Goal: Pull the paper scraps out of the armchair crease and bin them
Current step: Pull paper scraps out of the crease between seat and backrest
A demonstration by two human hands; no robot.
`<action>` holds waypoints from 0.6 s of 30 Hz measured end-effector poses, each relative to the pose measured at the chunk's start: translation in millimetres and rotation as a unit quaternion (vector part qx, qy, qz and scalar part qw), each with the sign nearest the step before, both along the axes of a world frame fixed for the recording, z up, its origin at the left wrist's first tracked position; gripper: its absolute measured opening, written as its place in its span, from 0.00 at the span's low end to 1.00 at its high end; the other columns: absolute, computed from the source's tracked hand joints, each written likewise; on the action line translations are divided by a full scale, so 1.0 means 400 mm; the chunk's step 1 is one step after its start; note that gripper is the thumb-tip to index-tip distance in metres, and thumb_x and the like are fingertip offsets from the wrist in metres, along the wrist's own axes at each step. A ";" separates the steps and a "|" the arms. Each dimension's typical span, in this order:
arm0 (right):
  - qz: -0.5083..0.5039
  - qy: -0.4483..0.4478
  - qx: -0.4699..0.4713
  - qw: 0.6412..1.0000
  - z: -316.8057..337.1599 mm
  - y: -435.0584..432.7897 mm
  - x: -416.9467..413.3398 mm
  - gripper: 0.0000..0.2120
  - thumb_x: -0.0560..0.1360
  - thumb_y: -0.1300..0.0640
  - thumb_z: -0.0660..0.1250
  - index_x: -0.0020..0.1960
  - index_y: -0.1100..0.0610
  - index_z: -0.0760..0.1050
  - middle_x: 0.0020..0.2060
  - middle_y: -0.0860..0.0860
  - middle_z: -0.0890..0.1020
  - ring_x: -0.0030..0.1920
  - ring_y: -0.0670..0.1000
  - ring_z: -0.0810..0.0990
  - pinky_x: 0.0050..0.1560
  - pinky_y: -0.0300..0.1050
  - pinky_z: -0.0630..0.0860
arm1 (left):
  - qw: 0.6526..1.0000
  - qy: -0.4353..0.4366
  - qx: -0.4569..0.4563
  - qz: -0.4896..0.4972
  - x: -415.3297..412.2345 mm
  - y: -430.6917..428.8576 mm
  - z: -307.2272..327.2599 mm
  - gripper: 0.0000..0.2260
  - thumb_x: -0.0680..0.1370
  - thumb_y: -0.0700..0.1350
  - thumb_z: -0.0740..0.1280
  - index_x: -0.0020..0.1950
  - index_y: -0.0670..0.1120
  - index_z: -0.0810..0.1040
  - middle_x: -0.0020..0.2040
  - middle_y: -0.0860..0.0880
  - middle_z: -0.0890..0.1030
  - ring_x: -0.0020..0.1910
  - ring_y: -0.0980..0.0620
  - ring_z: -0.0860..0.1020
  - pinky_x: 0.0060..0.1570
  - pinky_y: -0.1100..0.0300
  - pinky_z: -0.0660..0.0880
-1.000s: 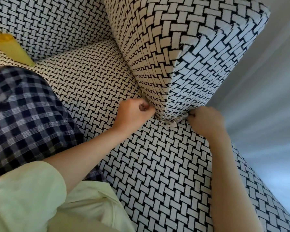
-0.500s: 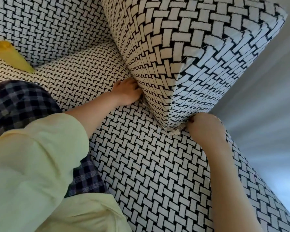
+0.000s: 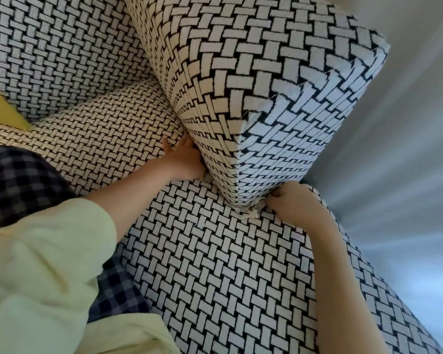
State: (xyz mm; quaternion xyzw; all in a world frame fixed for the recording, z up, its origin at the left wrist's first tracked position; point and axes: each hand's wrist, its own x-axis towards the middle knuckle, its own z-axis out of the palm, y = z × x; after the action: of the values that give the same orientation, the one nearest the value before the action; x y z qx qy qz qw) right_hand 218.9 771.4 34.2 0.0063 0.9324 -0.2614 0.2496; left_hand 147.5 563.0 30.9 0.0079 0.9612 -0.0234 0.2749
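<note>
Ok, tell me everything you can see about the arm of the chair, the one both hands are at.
The armrest is a boxy block upholstered in black-and-white basket-weave fabric, with a sharp seam down its front corner. It stands upright beside the seat cushion. The left hand pushes into the crease along its inner face; the right hand, fingers curled, is at the base of its front face. A pale crumpled paper scrap pokes out under the front corner.
</note>
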 end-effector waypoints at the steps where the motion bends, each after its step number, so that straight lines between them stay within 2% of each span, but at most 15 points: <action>1: 0.002 0.000 -0.006 1.000 -0.001 -0.001 0.001 0.13 0.75 0.59 0.60 0.32 0.63 0.67 0.28 0.54 0.69 0.29 0.51 0.66 0.29 0.41 0.61 | 1.000 0.000 -0.001 -0.004 0.007 0.006 -0.003 0.31 0.79 0.52 0.57 0.77 0.47 0.45 0.77 0.46 0.41 0.75 0.47 0.38 0.69 0.35 0.35; 4: 0.008 0.001 -0.029 1.000 -0.004 -0.002 0.002 0.12 0.74 0.59 0.61 0.34 0.64 0.69 0.29 0.55 0.71 0.31 0.53 0.68 0.33 0.43 0.64 | 1.000 -0.005 0.016 -0.001 0.029 0.021 -0.003 0.30 0.80 0.51 0.55 0.77 0.47 0.44 0.77 0.46 0.41 0.76 0.47 0.39 0.69 0.36 0.35; 8: 0.049 -0.005 -0.053 0.997 0.003 -0.010 0.007 0.19 0.75 0.60 0.61 0.27 0.59 0.60 0.22 0.52 0.64 0.25 0.49 0.63 0.28 0.41 0.59 | 0.999 -0.014 0.031 -0.006 0.063 0.039 0.013 0.29 0.79 0.49 0.56 0.77 0.46 0.47 0.77 0.45 0.42 0.75 0.46 0.38 0.70 0.38 0.34; 11: 0.071 -0.016 -0.056 0.996 0.005 -0.024 0.011 0.19 0.75 0.61 0.60 0.26 0.59 0.60 0.23 0.52 0.64 0.25 0.49 0.63 0.28 0.40 0.60 | 0.998 -0.018 0.052 -0.009 0.088 0.049 0.018 0.30 0.77 0.49 0.60 0.77 0.45 0.52 0.77 0.44 0.44 0.76 0.46 0.40 0.70 0.39 0.33; 14: 0.063 -0.033 -0.074 0.995 0.004 -0.031 0.013 0.17 0.74 0.61 0.60 0.28 0.60 0.62 0.23 0.52 0.65 0.25 0.49 0.63 0.28 0.40 0.60 | 0.998 -0.016 0.062 -0.025 0.112 0.056 0.014 0.28 0.78 0.50 0.59 0.76 0.46 0.55 0.77 0.44 0.45 0.76 0.46 0.40 0.70 0.39 0.33; 18: 0.032 -0.034 -0.103 0.994 0.000 -0.040 0.017 0.19 0.73 0.63 0.61 0.25 0.59 0.60 0.19 0.50 0.65 0.24 0.51 0.63 0.30 0.40 0.60 | 0.994 0.000 0.104 -0.028 0.132 0.058 0.003 0.25 0.79 0.46 0.57 0.76 0.47 0.57 0.77 0.45 0.45 0.76 0.46 0.39 0.69 0.40 0.31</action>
State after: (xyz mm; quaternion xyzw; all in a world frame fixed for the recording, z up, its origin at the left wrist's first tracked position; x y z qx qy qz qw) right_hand 225.7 755.2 34.1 -0.0406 0.8912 -0.3475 0.2887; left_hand 200.4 586.1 32.1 0.0633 0.9579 0.0695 0.2713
